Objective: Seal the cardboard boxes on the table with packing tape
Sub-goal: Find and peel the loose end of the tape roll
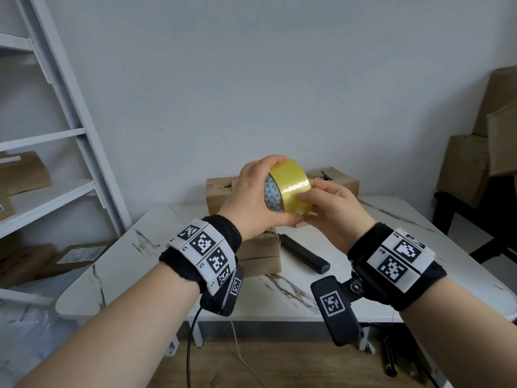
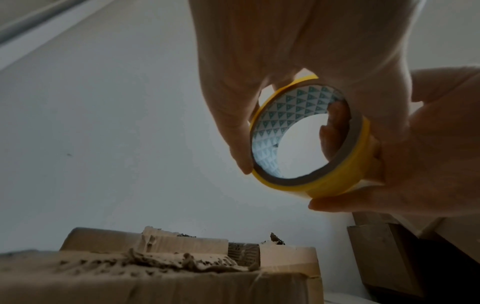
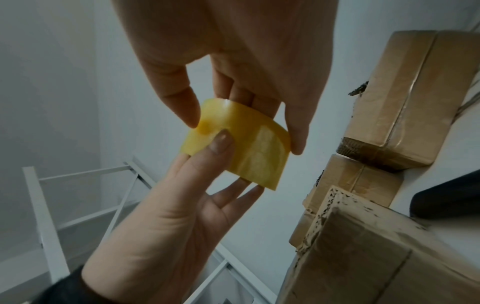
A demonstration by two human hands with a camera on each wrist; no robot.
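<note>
Both hands hold a yellow packing tape roll [image 1: 291, 186] in the air above the table. My left hand [image 1: 260, 194] grips it from the left, fingers over the top and thumb underneath. My right hand [image 1: 324, 205] pinches the roll's right side, thumb on the outer tape surface. The left wrist view shows the tape roll [image 2: 337, 181] with its patterned core. In the right wrist view the left thumb presses on the tape roll [image 3: 241, 148]. A cardboard box [image 1: 261, 256] lies on the table below my left wrist. Two more cardboard boxes [image 1: 340, 179] stand against the wall behind.
A black, bar-shaped tool [image 1: 305, 253] lies on the white marble table [image 1: 391, 219], right of the near box. White shelving [image 1: 70, 135] with cardboard pieces stands at the left. Stacked cartons [image 1: 475, 163] fill the right corner. Tools lie on the floor [image 1: 390, 357].
</note>
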